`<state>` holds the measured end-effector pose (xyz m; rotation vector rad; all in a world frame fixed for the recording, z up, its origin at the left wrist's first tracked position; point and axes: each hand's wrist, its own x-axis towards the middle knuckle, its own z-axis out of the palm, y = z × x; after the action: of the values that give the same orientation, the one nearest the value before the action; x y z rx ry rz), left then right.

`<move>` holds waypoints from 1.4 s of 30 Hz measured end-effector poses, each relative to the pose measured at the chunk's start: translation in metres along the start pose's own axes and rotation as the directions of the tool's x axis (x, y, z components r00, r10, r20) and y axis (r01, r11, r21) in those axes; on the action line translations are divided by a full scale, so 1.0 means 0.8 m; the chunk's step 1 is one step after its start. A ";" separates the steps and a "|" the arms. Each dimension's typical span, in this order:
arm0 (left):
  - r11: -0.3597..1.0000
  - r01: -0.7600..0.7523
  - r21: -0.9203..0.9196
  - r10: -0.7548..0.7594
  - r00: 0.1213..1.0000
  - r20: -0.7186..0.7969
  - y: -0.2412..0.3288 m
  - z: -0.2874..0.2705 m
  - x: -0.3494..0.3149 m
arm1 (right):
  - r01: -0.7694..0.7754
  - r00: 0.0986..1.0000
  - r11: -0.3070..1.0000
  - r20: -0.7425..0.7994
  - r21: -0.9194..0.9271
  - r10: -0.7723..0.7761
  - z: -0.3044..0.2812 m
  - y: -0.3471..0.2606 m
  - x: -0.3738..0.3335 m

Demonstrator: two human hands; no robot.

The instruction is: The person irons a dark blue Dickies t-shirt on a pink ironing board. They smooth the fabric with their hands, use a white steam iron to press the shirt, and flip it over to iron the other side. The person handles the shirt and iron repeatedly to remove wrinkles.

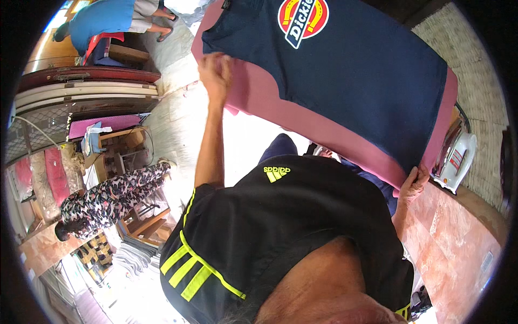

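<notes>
A dark navy T-shirt (361,70) with a round red and yellow print lies spread over a pink-covered ironing board (253,86). My left hand (216,75) is at the shirt's sleeve on the left, its fingers curled in at the fabric edge. At the lower right corner of the shirt, my right hand (413,184) pinches the hem between thumb and fingers, over the board's near edge. Just beyond the board's right end stands a white iron (457,162) with red marks, apart from my right hand.
Far left, a person in a blue top (102,24) bends over. Another person in patterned clothes (113,200) is at the left, near wooden furniture (148,224) and stacked grey cloth (135,259). Long boards (86,89) lie along the left side. A pinkish marbled surface (448,232) is at the right.
</notes>
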<state>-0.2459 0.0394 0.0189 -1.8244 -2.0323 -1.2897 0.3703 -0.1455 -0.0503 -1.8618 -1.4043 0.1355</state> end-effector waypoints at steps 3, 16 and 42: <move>0.976 0.001 0.219 0.008 0.999 -0.042 -0.086 -0.006 0.065 | -0.094 0.995 0.995 0.034 0.022 0.093 0.003 0.001 0.005; 0.939 0.186 0.289 -0.256 0.940 0.225 -0.132 0.012 0.110 | -0.174 0.982 0.970 -0.106 -0.171 0.158 0.005 -0.027 -0.001; 0.578 -0.763 -0.289 0.777 0.406 0.480 0.325 0.359 0.105 | 0.478 0.872 0.771 0.122 -0.421 -0.474 0.197 -0.123 0.392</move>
<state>0.0803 0.2649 0.0181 -2.8746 -0.9142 -0.4928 0.3339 0.2109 0.0154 -1.7686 -1.9959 -0.4713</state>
